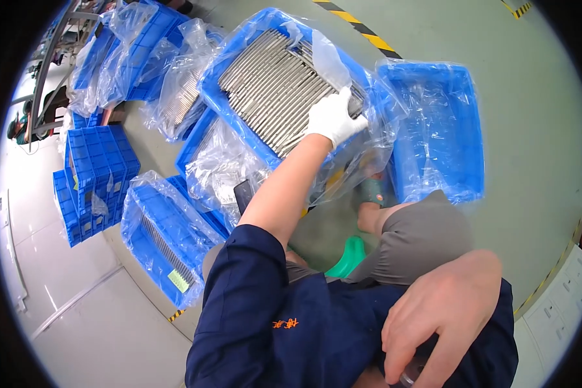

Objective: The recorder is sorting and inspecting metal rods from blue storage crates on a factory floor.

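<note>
My left hand (333,119), in a white glove, reaches into a blue bin (207,84) lined with clear plastic. It rests at the right side of a dense layer of thin metal rods (271,90). Its thumb and forefinger are apart with a gap between them; the other fingertips are hard to see. My right hand (443,317) is bare and close to my body at the lower right. Its fingers curl down around a small, round, glassy-looking thing (412,372), mostly hidden by the fingers and the picture's lower edge.
Right of the rods stands another blue bin (436,129) with a clear liner. More lined bins (165,236) and a stack of blue crates (100,168) are on the left. A dark phone-like object (243,195) lies on plastic beside my left forearm. Below is a green stool-like piece (348,257).
</note>
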{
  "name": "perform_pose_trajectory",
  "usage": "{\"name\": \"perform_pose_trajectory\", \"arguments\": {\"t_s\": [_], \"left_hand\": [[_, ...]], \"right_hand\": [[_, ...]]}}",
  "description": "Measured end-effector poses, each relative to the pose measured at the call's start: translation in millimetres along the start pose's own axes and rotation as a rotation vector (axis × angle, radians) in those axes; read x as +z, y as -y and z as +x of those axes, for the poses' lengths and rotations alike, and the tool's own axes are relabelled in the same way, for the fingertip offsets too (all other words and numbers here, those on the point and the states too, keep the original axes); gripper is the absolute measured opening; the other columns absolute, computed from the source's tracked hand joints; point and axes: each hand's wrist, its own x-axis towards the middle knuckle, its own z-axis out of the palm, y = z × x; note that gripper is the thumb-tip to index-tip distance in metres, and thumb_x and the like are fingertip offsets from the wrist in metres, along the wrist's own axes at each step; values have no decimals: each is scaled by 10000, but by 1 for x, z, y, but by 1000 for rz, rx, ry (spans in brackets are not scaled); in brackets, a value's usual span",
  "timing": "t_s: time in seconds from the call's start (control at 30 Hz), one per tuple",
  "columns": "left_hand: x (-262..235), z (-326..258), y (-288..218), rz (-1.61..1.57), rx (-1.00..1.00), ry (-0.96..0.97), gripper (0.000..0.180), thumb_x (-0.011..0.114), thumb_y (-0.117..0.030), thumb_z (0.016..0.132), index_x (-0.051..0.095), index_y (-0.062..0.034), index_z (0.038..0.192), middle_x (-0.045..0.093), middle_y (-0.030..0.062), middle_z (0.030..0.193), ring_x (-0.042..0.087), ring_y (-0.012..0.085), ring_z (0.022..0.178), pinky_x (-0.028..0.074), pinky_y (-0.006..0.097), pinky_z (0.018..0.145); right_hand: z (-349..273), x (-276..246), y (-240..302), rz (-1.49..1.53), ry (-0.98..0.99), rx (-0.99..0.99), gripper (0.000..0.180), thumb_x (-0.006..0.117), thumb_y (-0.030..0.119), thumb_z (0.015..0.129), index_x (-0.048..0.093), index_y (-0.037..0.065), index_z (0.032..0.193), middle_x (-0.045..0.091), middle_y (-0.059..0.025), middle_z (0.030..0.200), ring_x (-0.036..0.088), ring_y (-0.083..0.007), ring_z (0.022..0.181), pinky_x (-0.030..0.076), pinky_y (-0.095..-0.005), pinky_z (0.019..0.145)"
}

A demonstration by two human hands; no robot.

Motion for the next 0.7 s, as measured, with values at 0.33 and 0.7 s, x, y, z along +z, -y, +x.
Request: {"name": "perform_pose_trajectory", "arguments": {"t_s": [0.33, 0.7], "left_hand": [[11, -3, -13, -4, 97, 2, 438, 526, -455, 689, 612, -59, 854, 604, 193, 859, 592, 331, 791, 462, 403, 731], [-11, 2, -2, -73, -9, 357, 483, 596, -433, 665, 600, -103, 1018, 595, 154, 1005, 568, 283, 937, 432, 352, 831]], "right_hand": [[5, -1, 10, 26, 49, 39, 303, 670, 48, 730, 579, -36, 1007, 569, -177, 950, 575, -275, 775, 463, -327, 633], [-11, 12, -21, 58, -163, 116, 350, 672, 92, 735, 544, -3, 1046, 547, -113, 992, 527, -188, 866, 416, -299, 774]]}}
